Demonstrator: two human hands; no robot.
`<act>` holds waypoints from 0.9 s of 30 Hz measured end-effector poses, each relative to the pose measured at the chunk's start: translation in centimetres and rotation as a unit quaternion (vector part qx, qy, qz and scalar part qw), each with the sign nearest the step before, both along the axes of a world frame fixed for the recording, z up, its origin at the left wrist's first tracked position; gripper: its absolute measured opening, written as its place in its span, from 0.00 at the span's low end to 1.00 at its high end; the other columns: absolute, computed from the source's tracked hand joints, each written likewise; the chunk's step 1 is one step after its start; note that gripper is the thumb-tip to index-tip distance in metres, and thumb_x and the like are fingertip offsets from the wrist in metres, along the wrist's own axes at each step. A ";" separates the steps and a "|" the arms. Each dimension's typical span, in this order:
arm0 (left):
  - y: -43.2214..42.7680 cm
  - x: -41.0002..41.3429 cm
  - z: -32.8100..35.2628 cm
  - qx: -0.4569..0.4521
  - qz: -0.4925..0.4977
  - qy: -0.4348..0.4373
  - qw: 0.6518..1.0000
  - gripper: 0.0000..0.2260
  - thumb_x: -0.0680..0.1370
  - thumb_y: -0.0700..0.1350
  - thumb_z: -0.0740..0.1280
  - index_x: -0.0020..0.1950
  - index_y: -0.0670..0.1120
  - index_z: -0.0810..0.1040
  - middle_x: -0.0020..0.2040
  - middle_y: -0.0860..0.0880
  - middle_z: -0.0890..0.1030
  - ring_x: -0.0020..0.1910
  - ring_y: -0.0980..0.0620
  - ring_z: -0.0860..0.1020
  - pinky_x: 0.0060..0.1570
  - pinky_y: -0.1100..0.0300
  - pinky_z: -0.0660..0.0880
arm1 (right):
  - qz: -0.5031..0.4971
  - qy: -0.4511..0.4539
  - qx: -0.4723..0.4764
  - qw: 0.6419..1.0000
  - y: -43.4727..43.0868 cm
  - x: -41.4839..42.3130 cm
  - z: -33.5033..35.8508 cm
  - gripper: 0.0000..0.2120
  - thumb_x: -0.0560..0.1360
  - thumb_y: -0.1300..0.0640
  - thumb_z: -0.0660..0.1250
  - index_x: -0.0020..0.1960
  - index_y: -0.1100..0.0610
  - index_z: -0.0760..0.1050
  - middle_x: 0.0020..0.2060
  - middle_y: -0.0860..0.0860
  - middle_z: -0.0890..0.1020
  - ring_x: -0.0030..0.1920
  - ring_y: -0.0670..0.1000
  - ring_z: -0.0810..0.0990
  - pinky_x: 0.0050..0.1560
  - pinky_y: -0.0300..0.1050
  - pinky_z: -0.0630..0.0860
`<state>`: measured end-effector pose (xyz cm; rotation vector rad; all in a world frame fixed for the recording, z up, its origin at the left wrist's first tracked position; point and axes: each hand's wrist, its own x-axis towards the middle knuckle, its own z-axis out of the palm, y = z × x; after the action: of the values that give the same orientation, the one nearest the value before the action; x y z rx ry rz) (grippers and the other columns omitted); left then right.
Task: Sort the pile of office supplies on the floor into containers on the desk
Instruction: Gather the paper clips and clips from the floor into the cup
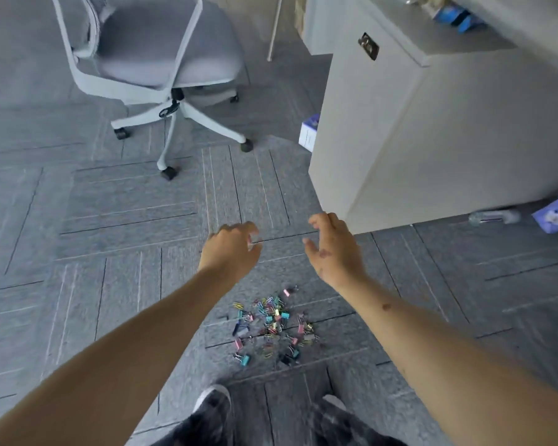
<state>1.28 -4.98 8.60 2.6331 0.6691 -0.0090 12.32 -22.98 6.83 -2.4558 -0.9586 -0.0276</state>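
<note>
A pile of office supplies [271, 326], mostly small coloured binder clips and paper clips, lies scattered on the grey carpet just ahead of my shoes. Both my arms stretch forward above it. My left hand [231, 249] hangs over the floor beyond the pile with loosely curled fingers and holds nothing. My right hand [332, 249] is beside it, fingers loosely bent, also holding nothing. The white desk [416, 130] rises at the right; its top is blurred, with blue items [458, 16] on it at the upper right.
A grey office chair [161, 59] on castors stands at the back left. A white and purple box [308, 133] sits behind the desk's corner. A plastic bottle [493, 217] and a purple packet [556, 214] lie under the desk at the right. My shoes [213, 410] are at the bottom.
</note>
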 end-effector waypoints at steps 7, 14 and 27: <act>2.7 -1.1 -13.6 -0.070 0.020 0.072 0.995 0.12 0.79 0.47 0.66 0.63 0.52 0.76 0.54 0.54 0.81 0.44 0.56 0.79 0.51 0.56 0.79 | -0.011 0.107 -0.058 0.993 0.5 0.2 -13.8 0.13 0.77 0.56 0.67 0.59 0.58 0.71 0.53 0.51 0.76 0.54 0.50 0.75 0.55 0.45 0.75; 4.6 -2.9 -25.1 -0.101 0.034 0.095 0.990 0.14 0.77 0.44 0.69 0.61 0.52 0.77 0.58 0.51 0.80 0.57 0.53 0.77 0.60 0.50 0.76 | -0.025 0.175 -0.108 0.978 1.8 0.2 -25.3 0.10 0.77 0.61 0.65 0.57 0.56 0.72 0.52 0.49 0.76 0.52 0.49 0.76 0.52 0.44 0.77; 5.7 -4.4 -37.8 -0.124 0.051 0.129 0.983 0.17 0.76 0.41 0.69 0.65 0.51 0.75 0.65 0.52 0.74 0.68 0.50 0.68 0.71 0.51 0.65 | 0.007 0.113 -0.190 0.975 2.0 0.6 -37.5 0.22 0.74 0.61 0.68 0.67 0.49 0.73 0.61 0.47 0.76 0.64 0.51 0.71 0.68 0.47 0.65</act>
<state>-3.11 0.76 -29.22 2.3747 0.8284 -0.3845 12.93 -20.98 -30.69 -2.7171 -0.9489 0.4702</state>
